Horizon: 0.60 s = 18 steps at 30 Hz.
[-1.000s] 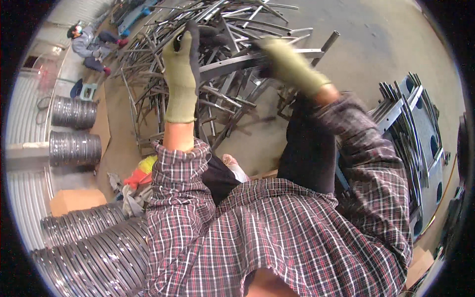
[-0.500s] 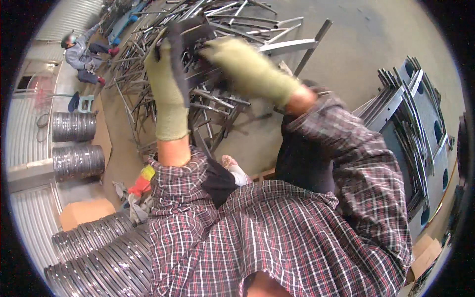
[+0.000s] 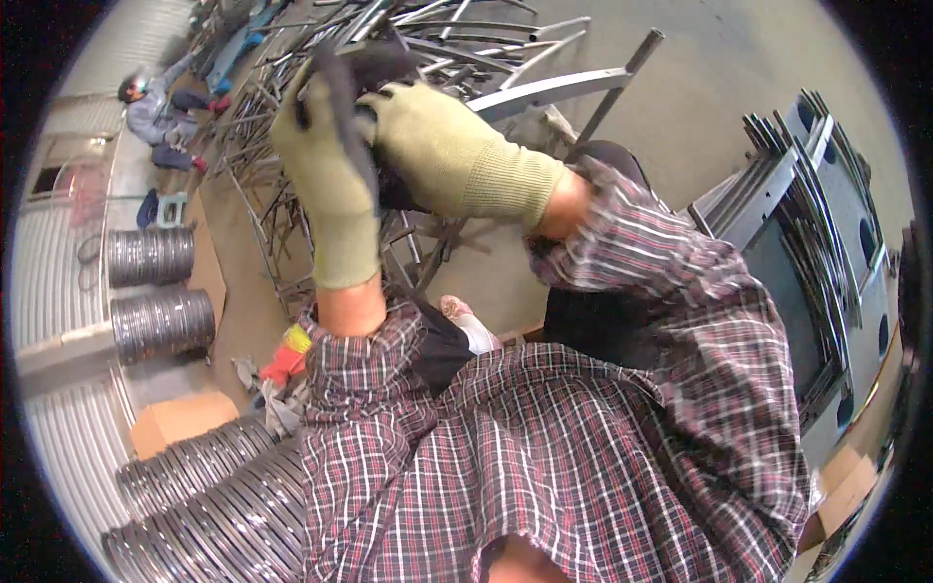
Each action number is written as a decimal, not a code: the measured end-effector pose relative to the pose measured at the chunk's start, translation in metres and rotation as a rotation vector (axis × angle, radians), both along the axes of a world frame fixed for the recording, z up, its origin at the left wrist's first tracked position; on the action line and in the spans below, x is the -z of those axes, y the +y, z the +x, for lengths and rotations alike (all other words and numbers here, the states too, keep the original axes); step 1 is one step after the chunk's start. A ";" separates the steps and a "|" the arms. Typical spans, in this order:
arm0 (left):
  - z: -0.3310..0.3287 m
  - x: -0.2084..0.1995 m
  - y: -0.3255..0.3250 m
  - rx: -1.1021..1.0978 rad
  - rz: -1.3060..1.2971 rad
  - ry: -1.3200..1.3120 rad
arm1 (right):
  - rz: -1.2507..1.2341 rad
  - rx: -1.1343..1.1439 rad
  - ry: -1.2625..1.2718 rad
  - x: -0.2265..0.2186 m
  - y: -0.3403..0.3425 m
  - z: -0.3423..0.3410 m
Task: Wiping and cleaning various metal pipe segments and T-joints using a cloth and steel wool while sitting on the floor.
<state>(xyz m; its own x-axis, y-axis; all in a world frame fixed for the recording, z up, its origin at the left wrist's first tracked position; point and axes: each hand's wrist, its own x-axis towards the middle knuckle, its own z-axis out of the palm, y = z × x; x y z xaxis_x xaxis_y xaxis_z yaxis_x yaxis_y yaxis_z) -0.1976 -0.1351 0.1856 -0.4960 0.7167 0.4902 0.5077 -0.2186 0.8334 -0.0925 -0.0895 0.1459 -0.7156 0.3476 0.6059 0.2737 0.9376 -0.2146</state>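
My left hand (image 3: pixel 321 146), in a yellow-green glove with a dark palm, is raised at the upper middle with its fingers bent inward. Close against it is my right hand (image 3: pixel 428 141), gloved alike, its fingers curled and closed. Between and beyond the two hands shows a dark shape (image 3: pixel 377 64); blur and the dark palms hide what it is. Behind the hands lies a large tangled heap of grey metal tube frames (image 3: pixel 437 49).
Bundled rods lie on a blue-grey rack (image 3: pixel 797 311) at right. Stacks of dark rings (image 3: pixel 160 325) stand at left, beside a cardboard box (image 3: pixel 180 423). A curved metal frame (image 3: pixel 554 92) juts from the heap. Another person (image 3: pixel 160 117) sits far left near a small stool (image 3: pixel 172 209).
My right hand has swung left and slightly down, up against the left hand. The left hand has shifted only a little. The whole view has tilted slightly.
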 end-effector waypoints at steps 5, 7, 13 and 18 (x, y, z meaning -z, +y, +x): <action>-0.009 -0.007 -0.025 0.184 -0.042 -0.087 | -0.209 0.253 -0.167 0.066 0.087 0.107; -0.024 0.017 -0.014 0.235 0.024 -0.180 | 0.112 0.295 -0.235 0.097 0.131 0.179; -0.008 0.007 -0.025 0.117 -0.036 -0.093 | 0.130 -0.071 0.074 0.041 0.032 0.031; -0.007 0.014 -0.024 0.123 0.027 -0.177 | -0.054 0.171 -0.361 0.073 0.127 0.154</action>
